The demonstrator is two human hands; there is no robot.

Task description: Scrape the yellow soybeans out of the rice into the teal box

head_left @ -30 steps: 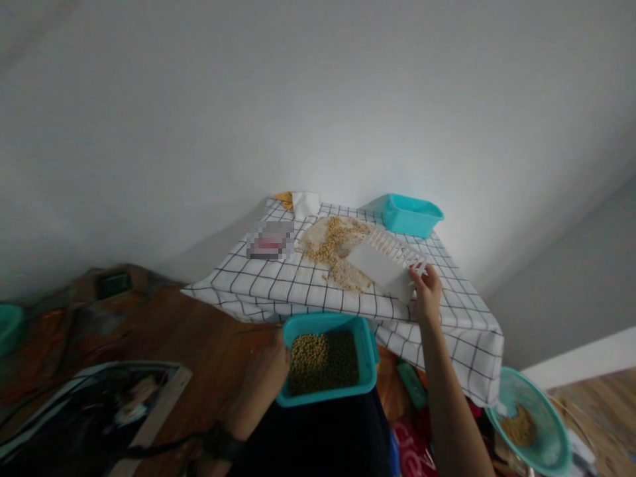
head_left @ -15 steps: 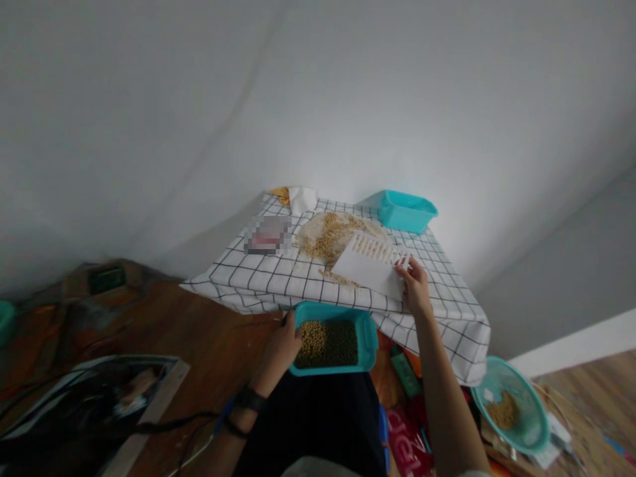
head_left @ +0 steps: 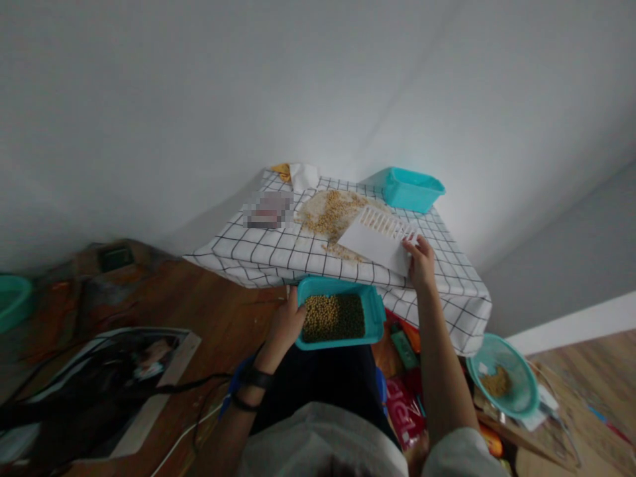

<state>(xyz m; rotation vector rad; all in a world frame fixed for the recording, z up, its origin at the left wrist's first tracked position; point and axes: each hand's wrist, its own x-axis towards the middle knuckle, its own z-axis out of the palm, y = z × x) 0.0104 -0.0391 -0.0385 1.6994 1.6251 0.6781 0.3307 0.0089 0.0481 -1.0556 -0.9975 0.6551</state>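
My left hand grips the left rim of a turquoise tub of tan and dark green beans, held just below the near edge of a table under a black-and-white checked cloth. My right hand is closed on the near corner of a white slotted scraper lying flat on the cloth. A pile of tan beans lies just behind the scraper, with a few stray beans at its near left edge.
An empty turquoise tub stands at the table's far right corner. A round teal bowl with some beans sits low on the right. A folded white and yellow cloth lies at the far edge. Clutter and cables cover the wooden floor on the left.
My right hand has dragged the scraper toward the near table edge, pulling beans along. My left hand has kept the tub under that edge, raising it slightly. The view has shifted.
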